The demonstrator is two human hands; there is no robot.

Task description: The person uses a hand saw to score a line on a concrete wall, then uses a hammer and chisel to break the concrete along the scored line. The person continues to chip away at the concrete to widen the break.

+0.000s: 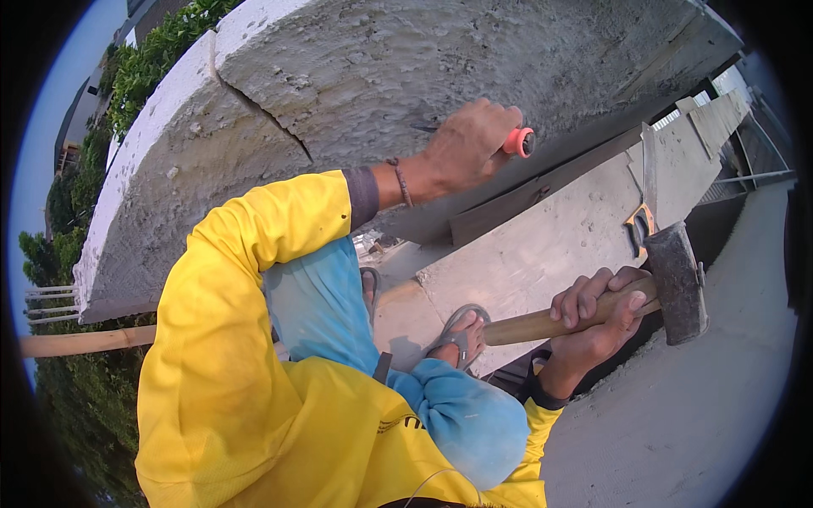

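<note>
My left hand (467, 140) is closed around a chisel with an orange-red handle (519, 143). Its dark tip (424, 128) shows beyond my knuckles, in front of the rough face of a curved concrete wall (356, 76); whether it touches the wall is hard to tell. A dark, narrow crack (267, 117) runs down that wall from its top edge, left of the tip. On the right, my right hand (597, 311) grips the wooden handle of a sledgehammer (678, 282) just below its heavy steel head. The hammer is held apart from the chisel.
A handsaw (638, 232) lies on the dusty scaffold board (540, 260) beneath me. My sandalled foot (463, 333) rests on the boards. A smooth grey wall (686, 406) stands at right. A wooden pole (89, 341) and rebar ends (52, 303) project at left.
</note>
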